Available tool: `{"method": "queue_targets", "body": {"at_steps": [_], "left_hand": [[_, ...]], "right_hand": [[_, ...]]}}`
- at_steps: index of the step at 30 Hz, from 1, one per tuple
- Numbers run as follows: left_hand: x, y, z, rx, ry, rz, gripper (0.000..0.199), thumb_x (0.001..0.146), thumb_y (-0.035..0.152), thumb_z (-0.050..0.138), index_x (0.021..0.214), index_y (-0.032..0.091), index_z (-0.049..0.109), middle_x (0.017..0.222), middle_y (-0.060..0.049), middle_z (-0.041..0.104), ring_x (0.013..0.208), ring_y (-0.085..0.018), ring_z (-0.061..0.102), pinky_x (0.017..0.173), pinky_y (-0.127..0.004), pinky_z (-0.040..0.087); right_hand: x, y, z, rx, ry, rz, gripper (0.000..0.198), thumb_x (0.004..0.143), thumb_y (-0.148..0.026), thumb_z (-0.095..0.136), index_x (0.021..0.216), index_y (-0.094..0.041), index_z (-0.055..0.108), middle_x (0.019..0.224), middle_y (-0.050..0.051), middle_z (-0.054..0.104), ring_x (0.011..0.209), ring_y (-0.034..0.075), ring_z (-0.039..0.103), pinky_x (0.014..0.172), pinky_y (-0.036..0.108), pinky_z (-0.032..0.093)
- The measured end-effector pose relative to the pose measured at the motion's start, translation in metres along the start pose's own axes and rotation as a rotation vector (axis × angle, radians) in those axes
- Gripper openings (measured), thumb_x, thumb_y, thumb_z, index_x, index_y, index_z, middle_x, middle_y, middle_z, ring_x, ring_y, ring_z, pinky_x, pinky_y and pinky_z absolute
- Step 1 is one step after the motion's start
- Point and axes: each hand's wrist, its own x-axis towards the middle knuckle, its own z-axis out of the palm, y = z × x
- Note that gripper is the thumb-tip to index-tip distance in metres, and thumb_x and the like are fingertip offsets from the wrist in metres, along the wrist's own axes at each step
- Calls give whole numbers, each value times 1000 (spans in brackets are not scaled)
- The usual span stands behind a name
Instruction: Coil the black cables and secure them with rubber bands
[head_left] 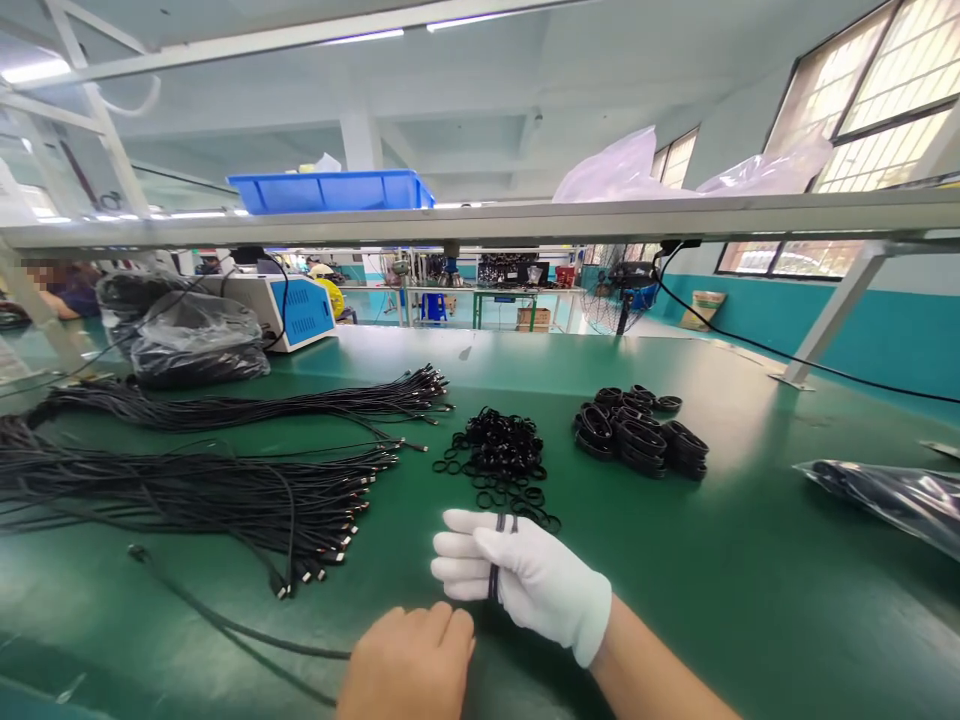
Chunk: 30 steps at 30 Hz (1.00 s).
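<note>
My bare left hand (pixel 409 660) is closed, back upward, at the front of the table. A black cable (pixel 247 632) runs into it from the left, its plug end lying on the tabletop. Just beyond it, my right hand (pixel 525 575) wears a white glove, its fingers pointing left and held side by side. Dark strands (pixel 493 582), apparently loops of cable, cross its fingers, with the thumb laid over them. Behind the glove lies a heap of small black rings (pixel 499 445). Coiled black cables (pixel 637 435) are stacked to its right.
Long bundles of black cables (pixel 187 490) spread across the left side of the green table (pixel 735 560). Farther back stand plastic-wrapped goods (pixel 199 335) and a white-and-blue machine (pixel 296 310). A clear bag (pixel 892 495) lies at right. Overhead, a shelf (pixel 487 222) carries a blue bin (pixel 334 192).
</note>
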Motion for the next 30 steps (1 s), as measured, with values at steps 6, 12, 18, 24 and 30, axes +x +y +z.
{"method": "queue_targets", "body": {"at_steps": [6,12,18,24,30], "left_hand": [[36,-41,-54,-465,-128,-42,6,71,24,68,70,20,63,67,3,63,66,-15,54,60,-24,34],[46,-47,-18,-1086,-184,-195,14,78,23,54,76,15,65,70,0,65,67,-14,56,59,-21,41],[13,-43,25,-443,-6,-265,27,85,17,40,82,22,66,78,-2,68,73,-19,60,64,-26,41],[-10,-18,30,-33,134,-45,23,85,12,42,86,24,62,68,2,65,57,-17,58,55,-29,33],[0,-8,-1,-64,157,19,17,79,12,52,67,22,57,62,2,62,54,-17,55,53,-29,28]], "right_hand": [[-13,22,-10,-151,-221,339,46,66,-34,73,98,-3,60,87,16,65,71,21,63,76,42,41],[-15,26,1,-13,-283,294,44,61,-33,75,96,-10,61,83,10,64,76,22,61,79,44,39],[-5,4,13,169,-201,39,37,59,-26,79,72,-15,46,65,-5,32,60,8,35,58,23,23],[0,-7,2,52,66,-128,33,67,-29,76,88,-16,54,72,-2,49,68,12,48,67,29,34],[-2,11,-7,-140,174,58,48,63,-30,79,102,-11,58,85,7,62,78,16,59,78,35,40]]}}
